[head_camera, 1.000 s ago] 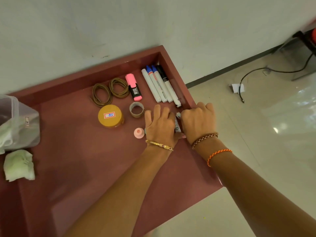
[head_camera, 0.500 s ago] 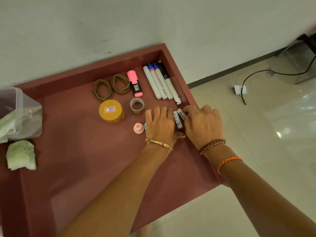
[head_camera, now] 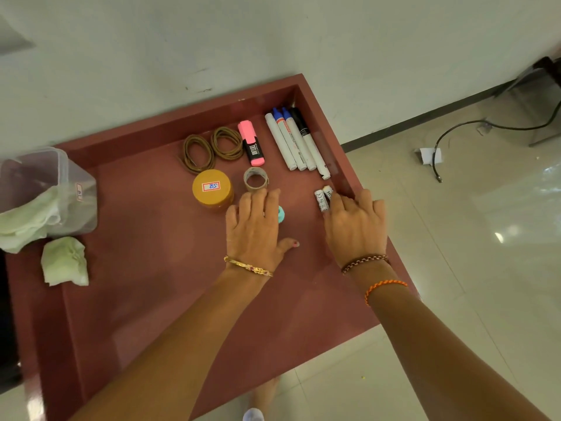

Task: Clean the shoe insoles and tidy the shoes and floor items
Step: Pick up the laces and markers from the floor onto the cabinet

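Both hands rest palm down on a dark red tray (head_camera: 145, 299). My left hand (head_camera: 255, 229) lies flat with fingers spread, just below a small tape roll (head_camera: 256, 179). A small teal piece (head_camera: 281, 214) peeks out beside its index finger; whatever lies under the palm is hidden. My right hand (head_camera: 356, 226) is near the tray's right wall, its fingertips touching two small white battery-like cylinders (head_camera: 321, 200) that lie side by side. No shoes or insoles are in view.
Several markers (head_camera: 297, 141), a pink highlighter (head_camera: 252, 144), two brown lace coils (head_camera: 209, 148) and a yellow-lidded jar (head_camera: 212, 186) line the tray's far side. A plastic tub with green cloth (head_camera: 45, 192) and a crumpled wipe (head_camera: 65, 261) sit left. A cable (head_camera: 455, 132) lies on the tiled floor.
The hands have moved apart. My left hand slid left and now covers the small pink piece. The two white cylinders lie uncovered near the right wall under my right fingertips.
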